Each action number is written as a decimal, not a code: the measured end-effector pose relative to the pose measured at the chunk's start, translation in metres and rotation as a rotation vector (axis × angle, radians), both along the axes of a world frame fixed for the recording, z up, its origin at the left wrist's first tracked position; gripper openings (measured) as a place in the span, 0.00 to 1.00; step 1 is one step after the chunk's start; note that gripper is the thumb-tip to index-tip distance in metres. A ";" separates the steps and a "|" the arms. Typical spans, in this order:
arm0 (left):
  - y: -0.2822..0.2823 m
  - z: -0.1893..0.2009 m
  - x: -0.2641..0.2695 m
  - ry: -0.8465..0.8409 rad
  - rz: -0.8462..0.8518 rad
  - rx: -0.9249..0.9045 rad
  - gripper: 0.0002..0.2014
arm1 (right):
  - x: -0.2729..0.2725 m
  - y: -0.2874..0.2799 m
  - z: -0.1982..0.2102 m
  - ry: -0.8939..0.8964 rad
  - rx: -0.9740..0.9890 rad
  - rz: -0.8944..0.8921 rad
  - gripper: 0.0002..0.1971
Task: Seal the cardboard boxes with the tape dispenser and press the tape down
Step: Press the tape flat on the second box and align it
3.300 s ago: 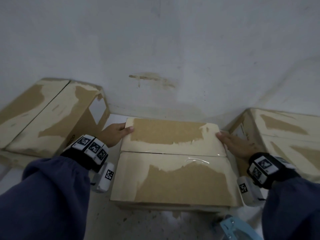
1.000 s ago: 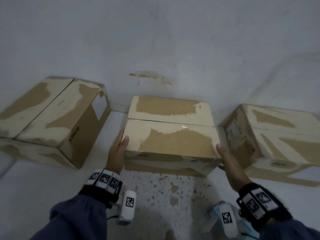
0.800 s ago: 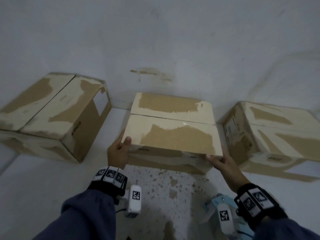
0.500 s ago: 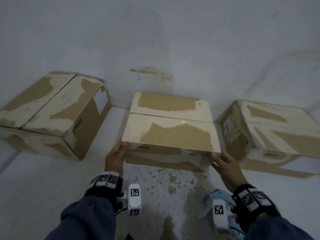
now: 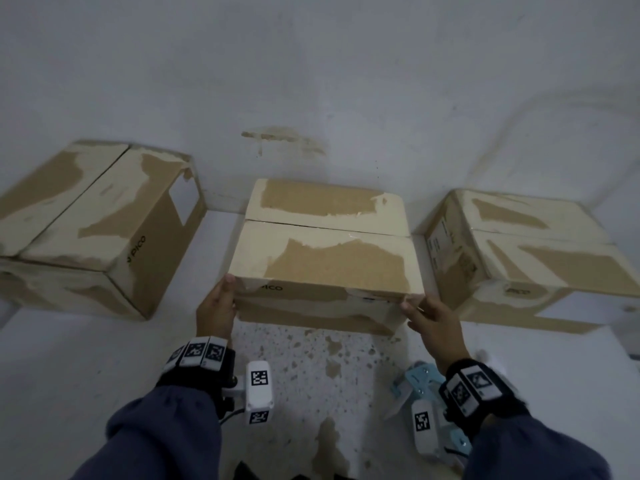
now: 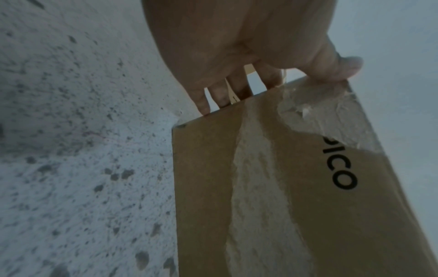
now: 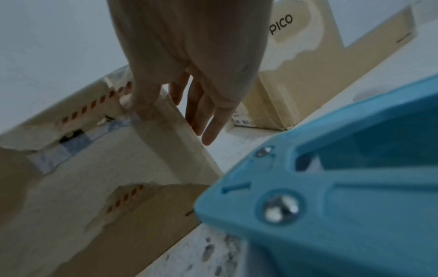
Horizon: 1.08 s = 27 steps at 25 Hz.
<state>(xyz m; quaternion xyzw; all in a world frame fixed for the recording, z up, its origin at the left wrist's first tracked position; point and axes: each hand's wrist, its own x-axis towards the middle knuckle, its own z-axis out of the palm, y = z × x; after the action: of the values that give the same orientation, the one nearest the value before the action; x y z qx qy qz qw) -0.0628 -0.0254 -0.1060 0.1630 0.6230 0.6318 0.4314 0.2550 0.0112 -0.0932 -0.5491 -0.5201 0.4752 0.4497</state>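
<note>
At the bottom of the head view, two blue sleeves (image 5: pixel 162 438) and wrist-worn cameras frame a speckled floor (image 5: pixel 311 358), with a light blue tape dispenser (image 5: pixel 420 381) lying at lower right beside the right wrist. Just above, the left hand (image 5: pixel 215 311) grips the near left corner of the middle cardboard box (image 5: pixel 329 265), thumb on the top edge and fingers (image 6: pixel 221 94) reaching round the side wall, as the left wrist view shows. The right hand (image 5: pixel 433 322) holds the near right corner, thumb against the front face and fingers (image 7: pixel 208 120) extended along the side. The box sits at frame centre, its top flaps meeting at a seam, its surface patched where paper has torn away. A second box (image 5: pixel 93 230) stands at left and a third box (image 5: pixel 526 258) at right, both apart from it. A stained white wall (image 5: pixel 311 81) fills the upper frame.
</note>
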 end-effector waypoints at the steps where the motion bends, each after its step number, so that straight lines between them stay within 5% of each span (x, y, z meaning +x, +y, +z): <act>1: 0.000 -0.002 -0.001 0.003 -0.002 0.000 0.39 | 0.000 0.000 -0.001 -0.008 -0.003 -0.004 0.07; 6: 0.001 -0.008 -0.003 -0.021 -0.001 0.042 0.45 | 0.000 0.003 -0.002 -0.002 -0.039 -0.043 0.09; 8: 0.002 -0.011 -0.005 -0.031 -0.009 0.025 0.39 | 0.001 0.002 -0.002 0.021 -0.080 -0.050 0.11; 11: 0.002 -0.013 -0.007 -0.083 -0.009 0.021 0.26 | 0.011 0.000 -0.005 0.129 -0.192 -0.026 0.26; 14: 0.003 -0.014 -0.005 -0.104 0.010 0.036 0.24 | 0.017 -0.002 -0.007 0.200 -0.226 -0.045 0.38; 21: 0.009 -0.014 -0.009 0.059 0.124 -0.002 0.12 | 0.013 -0.003 -0.006 0.219 -0.201 -0.186 0.05; 27: 0.015 -0.016 -0.011 0.135 0.173 0.017 0.08 | 0.001 -0.001 -0.001 0.037 0.011 -0.336 0.10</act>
<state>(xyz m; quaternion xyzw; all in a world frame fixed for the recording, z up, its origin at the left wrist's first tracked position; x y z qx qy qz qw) -0.0739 -0.0101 -0.1218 0.1546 0.6570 0.6596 0.3309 0.2562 0.0101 -0.0946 -0.6171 -0.4151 0.4005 0.5353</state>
